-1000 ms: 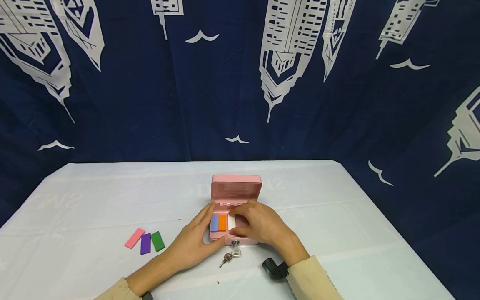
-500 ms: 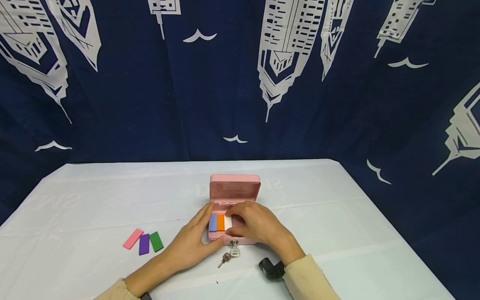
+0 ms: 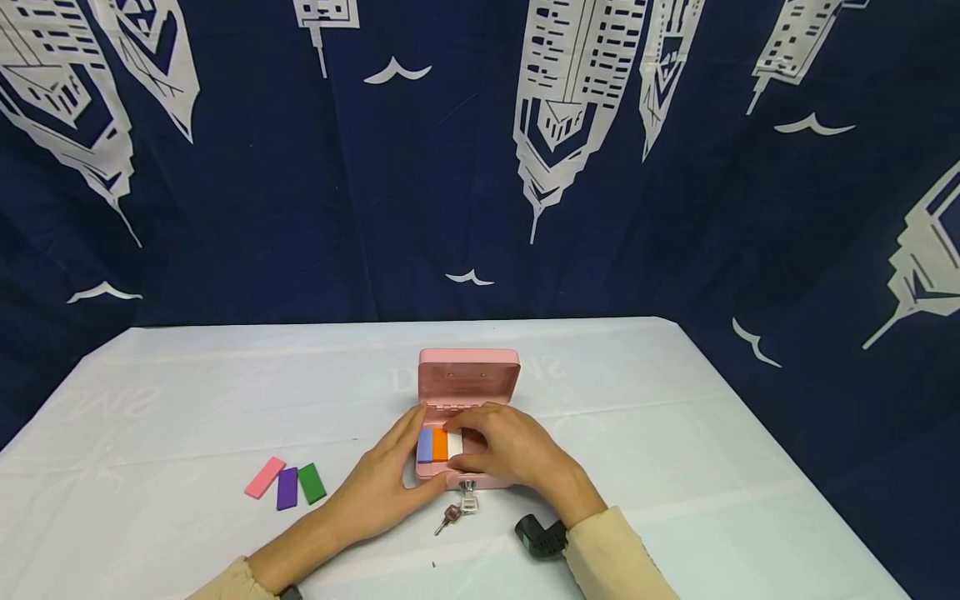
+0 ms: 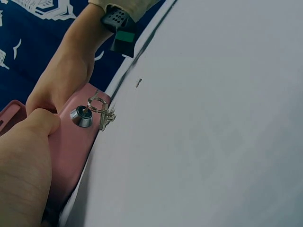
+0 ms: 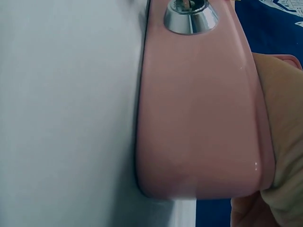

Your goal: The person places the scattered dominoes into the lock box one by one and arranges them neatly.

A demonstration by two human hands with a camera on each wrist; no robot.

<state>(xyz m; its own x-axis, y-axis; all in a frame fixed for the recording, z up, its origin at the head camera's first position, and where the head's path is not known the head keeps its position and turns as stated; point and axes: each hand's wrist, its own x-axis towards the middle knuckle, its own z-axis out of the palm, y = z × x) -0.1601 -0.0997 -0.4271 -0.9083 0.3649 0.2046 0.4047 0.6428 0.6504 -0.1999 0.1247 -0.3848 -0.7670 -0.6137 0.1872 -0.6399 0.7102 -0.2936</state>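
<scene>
A pink cash box [image 3: 468,377] stands on the table with its lid raised. My left hand [image 3: 375,487] holds it at the left side, thumb at the front rim and fingers toward the back corner. Inside, a blue block [image 3: 425,446] and an orange block [image 3: 440,445] lie side by side. My right hand [image 3: 510,446] pinches a white block [image 3: 455,444] between thumb and fingers, right beside the orange one. The right part of the box's inside is hidden under this hand. A key sits in the front lock [image 4: 81,117], and a second key [image 3: 448,518] hangs from its ring.
Pink [image 3: 265,477], purple [image 3: 287,488] and green [image 3: 311,483] blocks lie on the white-covered table [image 3: 637,400] left of the left forearm. A black wrist camera [image 3: 540,536] sits at the right wrist. Behind the table hangs a dark blue cloth [image 3: 420,183].
The right hand has moved the white block left, from a gap away to right against the orange block. The left hand keeps its place on the box. The head view has shifted slightly.
</scene>
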